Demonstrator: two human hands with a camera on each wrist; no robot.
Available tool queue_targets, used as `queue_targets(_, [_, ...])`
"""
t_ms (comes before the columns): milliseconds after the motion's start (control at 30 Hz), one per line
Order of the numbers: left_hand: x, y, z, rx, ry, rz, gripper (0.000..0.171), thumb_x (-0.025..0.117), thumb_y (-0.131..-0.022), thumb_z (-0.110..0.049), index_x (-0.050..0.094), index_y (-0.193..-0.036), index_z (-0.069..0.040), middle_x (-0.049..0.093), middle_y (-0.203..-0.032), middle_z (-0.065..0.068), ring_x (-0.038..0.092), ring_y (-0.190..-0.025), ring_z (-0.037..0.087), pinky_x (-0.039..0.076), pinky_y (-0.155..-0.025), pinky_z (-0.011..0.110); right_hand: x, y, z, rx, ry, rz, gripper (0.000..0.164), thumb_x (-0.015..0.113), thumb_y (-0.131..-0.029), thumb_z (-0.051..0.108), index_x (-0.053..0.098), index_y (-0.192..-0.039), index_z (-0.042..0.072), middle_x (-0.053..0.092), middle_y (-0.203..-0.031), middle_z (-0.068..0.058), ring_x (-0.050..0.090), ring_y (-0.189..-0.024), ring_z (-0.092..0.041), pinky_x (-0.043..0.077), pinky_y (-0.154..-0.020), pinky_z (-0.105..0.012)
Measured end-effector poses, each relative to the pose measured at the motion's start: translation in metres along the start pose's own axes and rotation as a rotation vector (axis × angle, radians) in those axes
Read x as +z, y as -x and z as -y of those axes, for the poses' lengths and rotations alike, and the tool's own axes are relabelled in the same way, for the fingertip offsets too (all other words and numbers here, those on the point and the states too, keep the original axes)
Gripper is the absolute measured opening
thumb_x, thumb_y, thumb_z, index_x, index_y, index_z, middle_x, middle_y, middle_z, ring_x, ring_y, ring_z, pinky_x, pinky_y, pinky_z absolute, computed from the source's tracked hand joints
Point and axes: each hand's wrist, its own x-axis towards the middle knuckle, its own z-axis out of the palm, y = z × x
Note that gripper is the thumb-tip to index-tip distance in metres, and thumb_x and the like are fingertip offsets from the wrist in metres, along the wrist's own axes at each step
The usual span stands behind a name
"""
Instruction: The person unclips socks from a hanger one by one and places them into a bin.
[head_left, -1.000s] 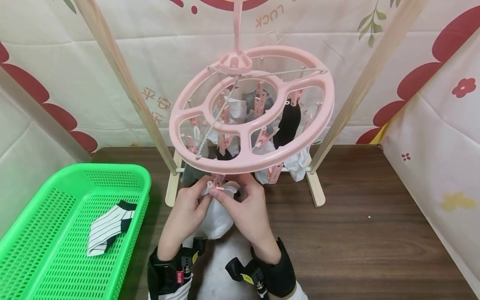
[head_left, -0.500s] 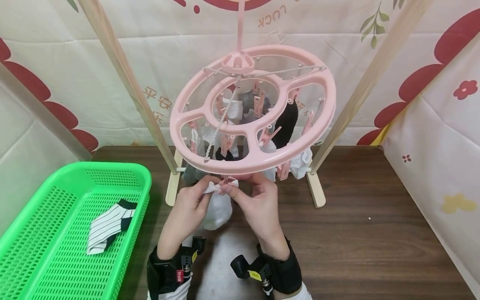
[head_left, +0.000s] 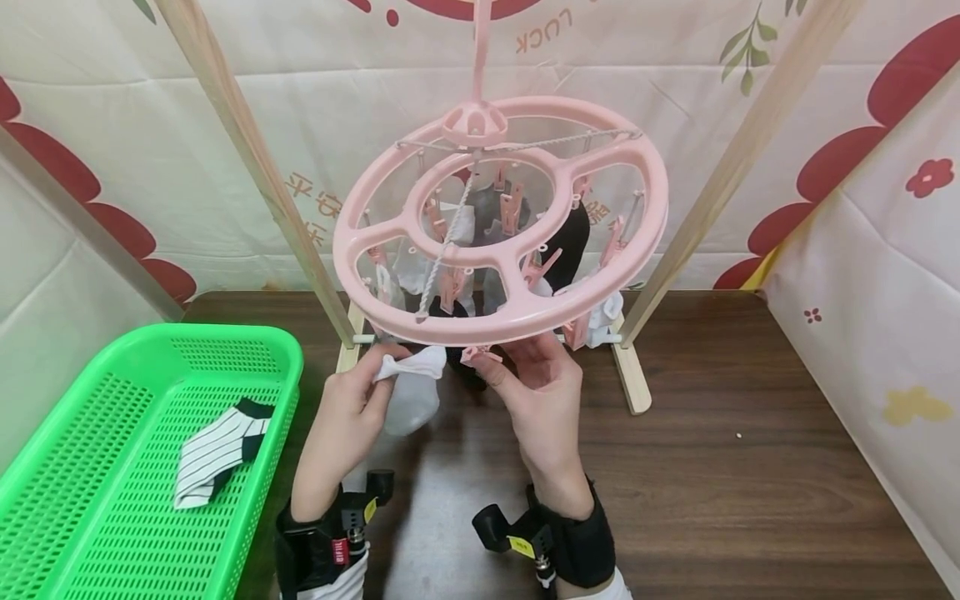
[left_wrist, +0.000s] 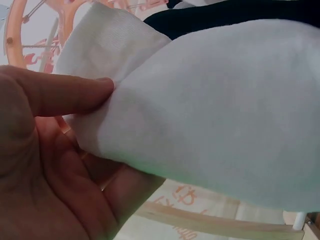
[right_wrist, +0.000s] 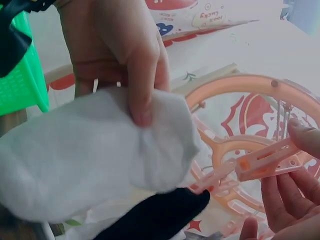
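Note:
Between thumb and fingers, my left hand (head_left: 337, 421) pinches a white sock (head_left: 412, 404) near its cuff; the toe end hangs down. In the left wrist view the sock (left_wrist: 215, 110) fills much of the picture, the thumb pressed on its cloth. My right hand (head_left: 546, 404) pinches a pink clothes peg (right_wrist: 267, 160) under the front rim of the round pink drying hanger (head_left: 495, 325). A gap separates sock and peg. Just behind them a black sock (right_wrist: 155, 215) hangs from another peg, seen in the right wrist view.
A green basket (head_left: 288, 375) at the left holds a striped sock (head_left: 221, 454) with dark cuff and heel. Wooden stand legs (head_left: 633, 379) flank the hanger. Several grey, white and black socks hang on it. Brown tabletop (head_left: 712, 492) extends to the right.
Both hands were together at the peg with the white sock's cuff. Now the left hand has drawn the sock leftward, away from the peg, while the right hand has shifted right, still holding the peg.

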Motion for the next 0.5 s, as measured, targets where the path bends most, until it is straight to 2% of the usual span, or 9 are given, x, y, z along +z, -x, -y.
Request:
queue_targets(167, [-0.008,0.002,0.001,-0.011,0.030,-0.027,0.022,0.057,-0.091,0.007,0.064,-0.107,-0.006,0.070,-0.099,0.009,0.065,-0.082,0.021,0.053,-0.067,0.045,-0.004,0.000,0.000,-0.010,-0.034,0.006,0.041,0.073,-0.081,-0.007,0.062,-0.120,0.000,0.066,-0.106,-0.014,0.064,-0.094,-0.026,0.052,-0.080,-0.034])
queue_targets(267, [-0.012,0.003,0.000,-0.005,0.029,-0.063,0.021,0.057,-0.092,0.005,0.065,-0.108,-0.006,0.071,-0.099,0.009,0.068,-0.083,0.021,0.054,-0.066,0.044,-0.006,0.000,-0.001,-0.019,-0.046,0.019,0.040,0.072,-0.082,-0.006,0.062,-0.120,0.002,0.066,-0.106,-0.014,0.063,-0.091,-0.027,0.052,-0.079,-0.033])
queue_targets(367, [-0.018,0.005,-0.004,0.001,0.017,-0.112,0.019,0.057,-0.093,0.004,0.066,-0.107,-0.005,0.071,-0.099,0.008,0.068,-0.083,0.018,0.053,-0.066,0.035,-0.006,0.000,0.000,-0.013,-0.041,0.027,0.040,0.070,-0.083,-0.007,0.061,-0.121,0.002,0.065,-0.105,-0.015,0.063,-0.089,-0.028,0.052,-0.079,-0.033])
queue_targets(500, [-0.026,0.008,-0.009,-0.006,0.012,-0.188,0.018,0.056,-0.093,0.005,0.066,-0.105,-0.002,0.071,-0.099,0.009,0.063,-0.080,0.015,0.046,-0.069,0.018,-0.005,0.001,0.001,0.005,-0.024,0.034,0.040,0.068,-0.084,-0.008,0.060,-0.122,0.002,0.064,-0.105,-0.014,0.062,-0.089,-0.027,0.051,-0.078,-0.031])
